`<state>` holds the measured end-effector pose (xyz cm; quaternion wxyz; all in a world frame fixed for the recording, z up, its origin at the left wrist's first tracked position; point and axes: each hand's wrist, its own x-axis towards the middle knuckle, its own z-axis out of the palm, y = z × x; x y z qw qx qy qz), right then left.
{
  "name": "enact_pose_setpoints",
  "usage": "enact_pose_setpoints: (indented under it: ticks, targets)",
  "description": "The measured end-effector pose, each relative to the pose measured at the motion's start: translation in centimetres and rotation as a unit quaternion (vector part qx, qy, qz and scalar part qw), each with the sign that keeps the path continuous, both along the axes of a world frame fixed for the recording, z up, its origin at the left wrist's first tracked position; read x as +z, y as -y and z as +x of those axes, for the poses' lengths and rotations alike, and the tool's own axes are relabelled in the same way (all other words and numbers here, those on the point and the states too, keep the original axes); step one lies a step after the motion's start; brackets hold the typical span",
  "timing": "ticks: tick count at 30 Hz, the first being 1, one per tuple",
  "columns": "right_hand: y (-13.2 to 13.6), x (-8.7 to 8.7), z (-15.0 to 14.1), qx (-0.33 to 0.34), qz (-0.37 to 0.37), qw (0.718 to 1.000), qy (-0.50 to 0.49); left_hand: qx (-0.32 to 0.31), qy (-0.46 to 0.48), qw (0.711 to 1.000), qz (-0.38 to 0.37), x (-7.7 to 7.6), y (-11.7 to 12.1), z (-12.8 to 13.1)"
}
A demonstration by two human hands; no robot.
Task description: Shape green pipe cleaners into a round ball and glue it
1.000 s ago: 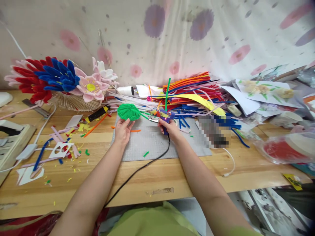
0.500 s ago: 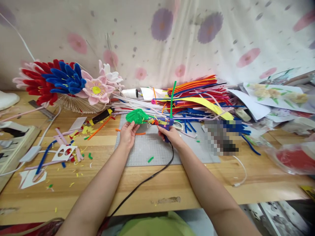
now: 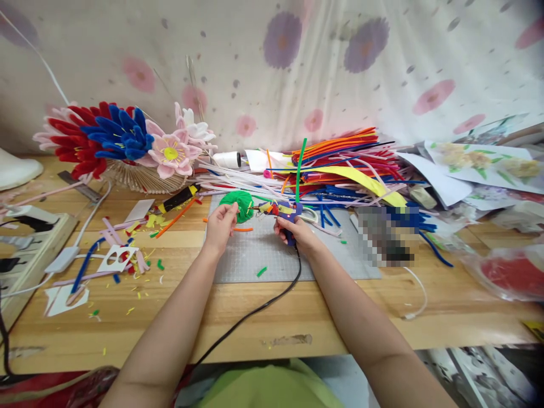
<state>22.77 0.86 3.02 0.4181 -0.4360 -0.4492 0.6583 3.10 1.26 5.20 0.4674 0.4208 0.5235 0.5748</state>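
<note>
Between thumb and fingers, my left hand (image 3: 221, 225) holds a rounded green pipe-cleaner leaf (image 3: 238, 203) above the cutting mat. My right hand (image 3: 294, 229) is wrapped round the grip of a blue and yellow hot glue gun (image 3: 285, 212), whose nozzle points left at the leaf's edge. Whether the tip touches the leaf I cannot tell. From the gun a black cord (image 3: 250, 313) runs down across the table toward my body. Below both hands lies the grey cutting mat (image 3: 280, 263) with a small green offcut (image 3: 262, 271) on it.
Fuzzy red, blue and pink flowers (image 3: 123, 133) stand at the back left. Bundles of coloured pipe cleaners (image 3: 340, 144) lie along the back. Scraps and a power strip (image 3: 38, 249) occupy the left; plastic bags (image 3: 510, 272) sit at the right.
The green leaf has turned in my left hand and now shows a rounder outline, with the fingers further over its front. The glue gun stays at its edge. The whole view has shifted slightly.
</note>
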Motion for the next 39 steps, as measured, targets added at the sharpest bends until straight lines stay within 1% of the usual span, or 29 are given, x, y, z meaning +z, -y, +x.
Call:
enact_pose_setpoints:
  ticks: [3, 4, 5, 8, 9, 11, 13, 16, 18, 20, 21, 22, 23, 24, 25, 26, 27, 28, 29, 31, 33, 34, 36, 37, 38, 39]
  targets:
    - [0.1, 0.0, 0.1, -0.005, 0.006, 1.0, -0.009, 0.094, -0.054, 0.988, 0.114, 0.4, 0.5, 0.1]
    - [0.1, -0.1, 0.2, -0.006, 0.01, 1.0, -0.01, 0.104, -0.07, 0.983, 0.134, 0.3, 0.6, 0.2]
    - [0.1, -0.1, 0.2, -0.007, 0.015, 1.0, -0.01, 0.091, -0.08, 0.983, 0.14, 0.2, 0.6, 0.3]
    - [0.1, -0.2, 0.2, -0.005, 0.027, 1.0, -0.009, 0.003, -0.073, 0.992, 0.098, -0.5, 0.3, 0.7]
    - [0.1, -0.2, 0.1, -0.003, 0.028, 1.0, -0.008, -0.014, -0.064, 0.995, 0.081, -0.8, 0.3, 0.8]
    - [0.1, -0.2, 0.1, -0.001, 0.028, 1.0, -0.007, -0.024, -0.049, 0.997, 0.057, -1.2, 0.1, 1.1]
    - [0.1, -0.2, 0.1, 0.0, 0.025, 1.0, -0.006, -0.02, -0.039, 0.998, 0.052, -1.3, 0.1, 1.4]
    - [0.0, -0.4, 0.0, -0.009, 0.018, 1.0, -0.01, 0.002, -0.029, 0.998, 0.06, -0.9, -0.1, 1.1]
    - [-0.2, -0.6, 0.1, -0.017, 0.013, 1.0, -0.015, 0.042, -0.042, 0.995, 0.075, -0.5, -0.5, 0.1]
    - [-0.4, -0.9, 0.2, -0.024, 0.012, 0.999, -0.025, 0.098, -0.092, 0.986, 0.101, 0.0, -1.0, -2.0]
    - [-0.4, -1.0, 0.2, -0.027, 0.012, 0.999, -0.031, 0.128, -0.135, 0.977, 0.103, 0.3, -1.2, -3.3]
    - [-0.5, -1.1, 0.3, -0.03, 0.013, 0.999, -0.038, 0.153, -0.19, 0.966, 0.086, 0.6, -1.3, -4.9]
    - [-0.5, -1.1, 0.3, -0.033, 0.013, 0.998, -0.045, 0.163, -0.263, 0.95, 0.053, 0.9, -1.4, -6.5]
    - [-0.5, -1.2, 0.3, -0.035, 0.012, 0.998, -0.049, 0.156, -0.353, 0.923, 0.013, 1.2, -1.4, -8.1]
    - [-0.6, -1.2, 0.3, -0.036, 0.01, 0.998, -0.05, 0.142, -0.454, 0.879, -0.038, 1.4, -1.4, -9.5]
    - [-0.6, -1.1, 0.3, -0.037, 0.009, 0.998, -0.05, 0.12, -0.528, 0.837, -0.083, 1.7, -1.3, -10.8]
    - [-0.6, -1.1, 0.2, -0.037, 0.006, 0.998, -0.049, 0.096, -0.571, 0.807, -0.114, 1.9, -1.2, -11.8]
    - [-0.6, -1.0, 0.2, -0.038, 0.004, 0.998, -0.048, 0.074, -0.597, 0.791, -0.113, 2.1, -1.1, -12.4]
    - [-0.6, -1.0, 0.1, -0.04, 0.003, 0.998, -0.048, 0.068, -0.61, 0.782, -0.112, 2.2, -1.0, -12.7]
    - [-0.6, -0.9, 0.1, -0.044, 0.001, 0.997, -0.058, 0.093, -0.611, 0.78, -0.101, 2.4, -0.7, -12.2]
    - [-0.6, -0.9, 0.1, -0.049, 0.002, 0.996, -0.081, 0.132, -0.599, 0.785, -0.093, 2.2, -0.5, -10.6]
    - [-0.6, -0.9, 0.2, -0.052, 0.003, 0.994, -0.095, 0.126, -0.589, 0.793, -0.091, 1.9, -0.3, -9.5]
    - [-0.7, -0.9, 0.3, -0.062, 0.005, 0.991, -0.12, 0.053, -0.557, 0.823, -0.095, 0.9, 0.0, -7.2]
    - [-0.7, -0.9, 0.3, -0.067, 0.005, 0.989, -0.129, 0.027, -0.552, 0.829, -0.083, 0.3, 0.1, -6.1]
    - [-0.7, -1.0, 0.4, -0.07, 0.005, 0.988, -0.134, 0.011, -0.561, 0.825, -0.069, -0.4, 0.2, -5.1]
    - [-0.8, -1.0, 0.4, -0.072, 0.006, 0.988, -0.138, 0.015, -0.572, 0.817, -0.066, -1.0, 0.3, -4.3]
